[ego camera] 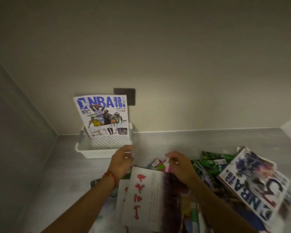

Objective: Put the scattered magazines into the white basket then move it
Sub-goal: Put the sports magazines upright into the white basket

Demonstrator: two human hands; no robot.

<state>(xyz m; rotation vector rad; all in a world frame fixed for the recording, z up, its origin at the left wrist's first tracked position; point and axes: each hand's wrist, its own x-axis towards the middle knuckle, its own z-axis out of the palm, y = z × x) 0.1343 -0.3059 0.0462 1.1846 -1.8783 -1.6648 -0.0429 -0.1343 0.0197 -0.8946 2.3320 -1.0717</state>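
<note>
A white perforated basket [97,153] stands on the grey surface near the back left corner. One NBA magazine [102,115] stands upright in it, leaning against the wall. My left hand [120,163] hovers just right of the basket's front corner, fingers apart and holding nothing. My right hand [180,165] pinches the top edge of a pink-covered magazine [167,167] in the scattered pile. A white magazine with red writing [144,195] lies below both hands. Another NBA magazine [254,184] lies tilted at the right.
Green-covered magazines [210,163] lie behind the pile. A dark wall socket plate [126,95] sits behind the basket. Walls close in the surface at the left, back and right. Bare grey surface [191,140] stretches right of the basket.
</note>
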